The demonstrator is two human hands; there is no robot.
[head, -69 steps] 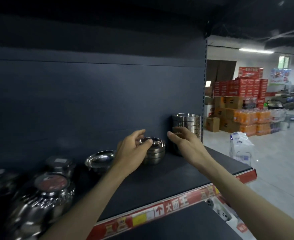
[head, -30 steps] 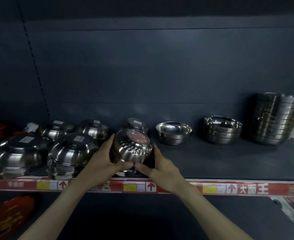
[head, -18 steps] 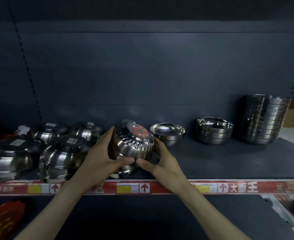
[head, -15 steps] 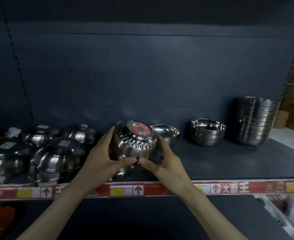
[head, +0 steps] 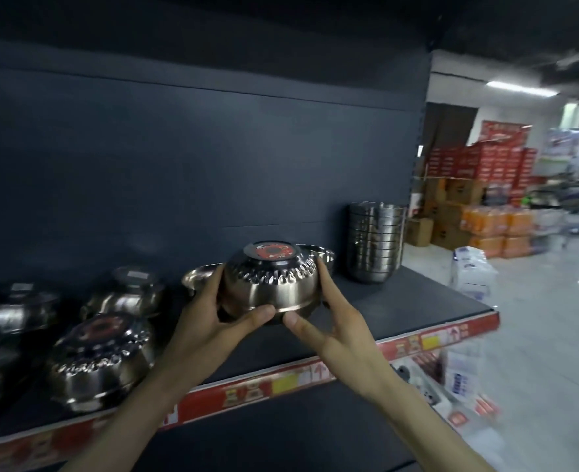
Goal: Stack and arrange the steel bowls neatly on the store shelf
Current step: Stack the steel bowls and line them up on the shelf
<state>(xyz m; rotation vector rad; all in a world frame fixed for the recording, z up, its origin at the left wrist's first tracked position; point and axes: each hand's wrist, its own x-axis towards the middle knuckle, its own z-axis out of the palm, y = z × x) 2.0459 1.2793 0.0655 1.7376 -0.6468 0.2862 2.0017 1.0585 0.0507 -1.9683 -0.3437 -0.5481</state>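
Both thumbs meet under the near rim of the held bowl [head: 271,284]; the left hand [head: 209,321] curls round its left flank and the right hand [head: 335,328] round its right, so the 2 hands cradle it between them, half closed; it is upside down, red label on top, and seems lifted off the shelf [head: 400,301], though the gap beneath is too dark to be sure.

It is probably light, rigid and slick, being polished steel; the embossed band below the base and the rolled rim look like the surest places to grip; a loose hold would likely let it spin or clatter, not break.

Below the wrists runs the red price strip [head: 434,342], the front edge to stay behind; left of the left hand a patterned bowl [head: 100,359] sits inverted, close enough to knock.

Past the left fingertips stands 1 upright bowl [head: 199,274]; behind the right fingertips a short stack [head: 325,255] peeps out; further right rises the tall stack [head: 375,243].

Bare board lies right of the right hand, ending at the shelf's corner and the open aisle; the back panel [head: 213,165] closes the far side, with ample height overhead.
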